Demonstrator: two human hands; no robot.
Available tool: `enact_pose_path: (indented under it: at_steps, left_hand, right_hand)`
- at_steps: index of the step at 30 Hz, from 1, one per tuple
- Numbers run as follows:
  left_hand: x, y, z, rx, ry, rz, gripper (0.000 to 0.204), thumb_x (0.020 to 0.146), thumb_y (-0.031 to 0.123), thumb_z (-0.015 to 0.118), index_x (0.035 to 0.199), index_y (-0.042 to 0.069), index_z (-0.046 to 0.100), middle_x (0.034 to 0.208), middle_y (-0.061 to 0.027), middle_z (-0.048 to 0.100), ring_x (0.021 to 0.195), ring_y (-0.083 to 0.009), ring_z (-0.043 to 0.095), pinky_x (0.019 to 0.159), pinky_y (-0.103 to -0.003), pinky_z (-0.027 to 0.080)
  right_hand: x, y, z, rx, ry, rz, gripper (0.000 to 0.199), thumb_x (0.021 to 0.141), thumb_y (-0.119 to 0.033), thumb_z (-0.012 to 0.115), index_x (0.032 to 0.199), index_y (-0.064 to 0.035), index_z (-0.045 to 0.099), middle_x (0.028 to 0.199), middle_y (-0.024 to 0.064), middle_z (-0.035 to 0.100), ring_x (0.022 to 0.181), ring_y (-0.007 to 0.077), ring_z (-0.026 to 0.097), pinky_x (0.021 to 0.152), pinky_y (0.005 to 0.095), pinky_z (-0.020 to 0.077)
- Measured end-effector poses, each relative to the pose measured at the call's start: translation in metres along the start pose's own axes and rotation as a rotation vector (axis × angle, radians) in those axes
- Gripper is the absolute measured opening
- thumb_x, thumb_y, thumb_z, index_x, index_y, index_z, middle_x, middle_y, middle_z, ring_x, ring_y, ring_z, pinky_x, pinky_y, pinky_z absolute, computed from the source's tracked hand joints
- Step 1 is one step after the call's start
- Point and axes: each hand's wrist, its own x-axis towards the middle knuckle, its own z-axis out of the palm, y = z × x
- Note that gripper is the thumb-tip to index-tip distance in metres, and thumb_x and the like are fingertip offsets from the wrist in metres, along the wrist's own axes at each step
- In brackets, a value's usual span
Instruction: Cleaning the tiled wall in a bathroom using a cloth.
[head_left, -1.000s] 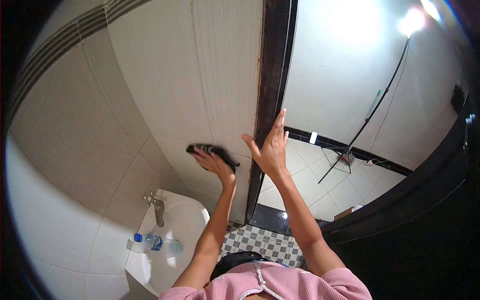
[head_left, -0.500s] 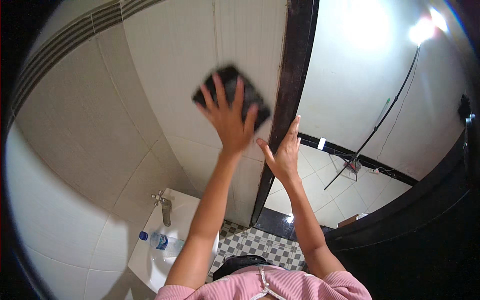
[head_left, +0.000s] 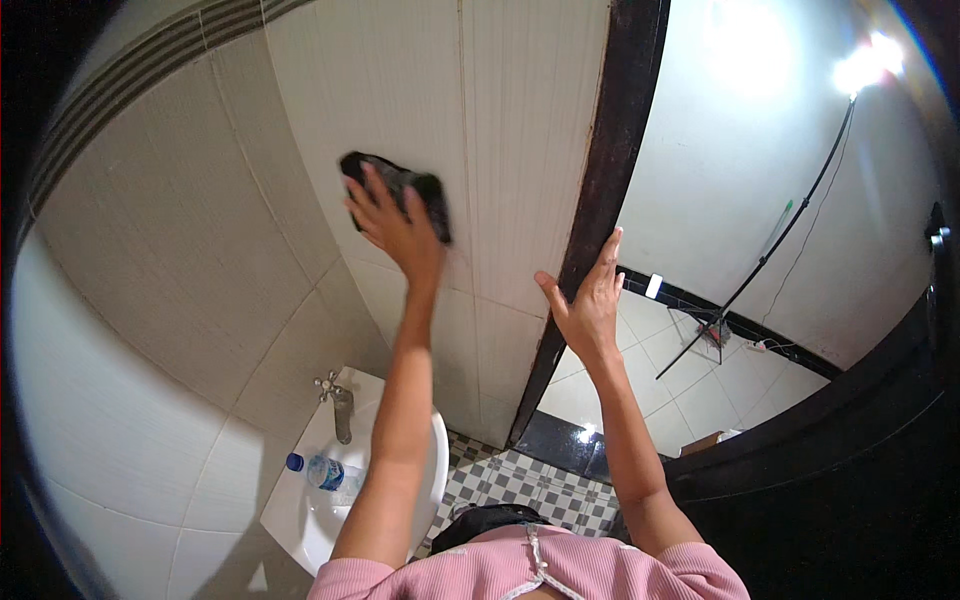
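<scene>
My left hand [head_left: 398,228] holds a dark cloth [head_left: 429,196] against the pale tiled wall [head_left: 520,170], its fingers spread over the cloth. The cloth is black with a greyish sheen, slightly bunched and blurred; its underside is hidden. Farther right, my right hand [head_left: 590,315] rests on the dark door frame [head_left: 612,140]. Its fingers point up along the frame's edge, the thumb stands apart toward the wall tiles, and it grips nothing.
Below my left forearm is a white washbasin [head_left: 440,455] with a tap [head_left: 343,415] and a clear blue-capped bottle [head_left: 325,472] lying in it. Through the doorway stands a thin lamp stand [head_left: 800,205] with bright lights. A dark door [head_left: 820,500] curves along the right.
My left hand has slid the cloth leftward and slightly down across the tiles. My right hand stays on the frame; the whole view has shifted a little.
</scene>
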Motion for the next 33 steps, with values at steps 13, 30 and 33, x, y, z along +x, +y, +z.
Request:
enact_pose_path:
  at_steps: [13,30,33]
  left_hand:
    - [-0.178,-0.116,0.003,-0.106,-0.064,-0.543,0.057,0.096,0.027,0.033,0.146,0.011,0.011,0.148,-0.0234,0.006,0.136,-0.0399,0.006,0.109,-0.050,0.007]
    - [-0.091,-0.167,0.002,-0.155,0.138,-0.387,0.065,0.096,0.038,0.038,0.145,0.005,0.011,0.150,-0.0182,0.006,0.138,-0.0354,0.006,0.110,-0.049,0.005]
    - [-0.149,-0.151,0.008,-0.030,0.068,-0.656,0.066,0.096,0.039,0.038,0.145,0.005,0.010,0.149,-0.0234,0.005,0.138,-0.0374,0.005,0.110,-0.047,0.006]
  right_hand:
    - [-0.012,-0.030,-0.013,-0.154,-0.011,-0.739,0.060,0.083,-0.025,0.062,0.134,-0.0028,0.039,0.143,0.0177,0.031,0.135,0.0314,0.025,0.109,0.0541,0.0113]
    - [-0.013,-0.028,0.008,-0.198,-0.177,-0.573,0.053,0.087,-0.028,0.055,0.137,-0.0177,0.038,0.149,0.0006,0.023,0.138,0.0178,0.019,0.109,0.0570,0.0053]
    - [-0.015,-0.020,0.012,-0.167,-0.184,-0.554,0.055,0.087,-0.028,0.055,0.138,-0.0176,0.037,0.149,0.0016,0.021,0.138,0.0189,0.017,0.109,0.0575,0.0053]
